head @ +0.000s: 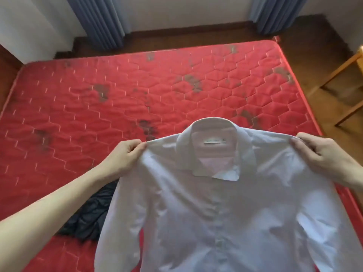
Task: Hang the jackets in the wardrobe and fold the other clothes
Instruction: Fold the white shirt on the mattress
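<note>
Two hands pinch one white shirt (216, 203) at its shoulders: the left hand (125, 154) grasps one shoulder, the right hand (318, 152) the other. The shirt hangs between the grips, above the red mattress (117, 95), its hem cut off below. Beneath the left grip, one dark garment (92, 218) lies half hidden.

1 shirt (216, 213), 1 dk garment (88, 218), 2 hands (125, 154)

A bare red quilted mattress (98, 107) with dark stains fills the middle. Blue curtains (98, 20) hang at the far wall. Wooden furniture legs (341, 71) stand far right on brown floor (306, 46).
</note>
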